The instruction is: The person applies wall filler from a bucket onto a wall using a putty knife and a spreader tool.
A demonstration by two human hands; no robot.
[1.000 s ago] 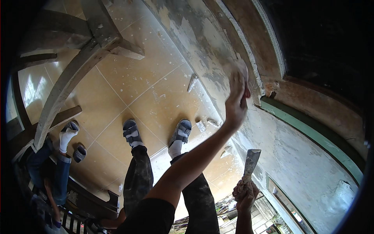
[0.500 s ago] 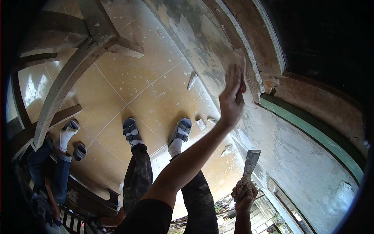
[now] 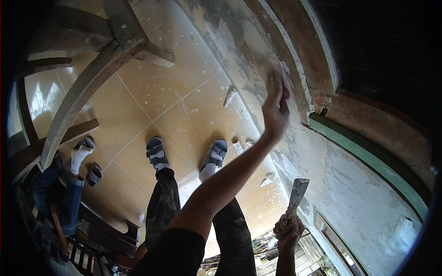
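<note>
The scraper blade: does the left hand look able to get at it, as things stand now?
Probably yes: nothing visible stands between the left hand and the scraper blade, which sticks out bare from the grip of the right hand.

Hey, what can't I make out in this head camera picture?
All in the head view:
- Left hand: blurred near the wall, so whether it holds anything is unclear.
- Scraper: much of its handle is hidden by the right hand.
- Other person: upper body lost in shadow and the dark lower-left rim.
</note>
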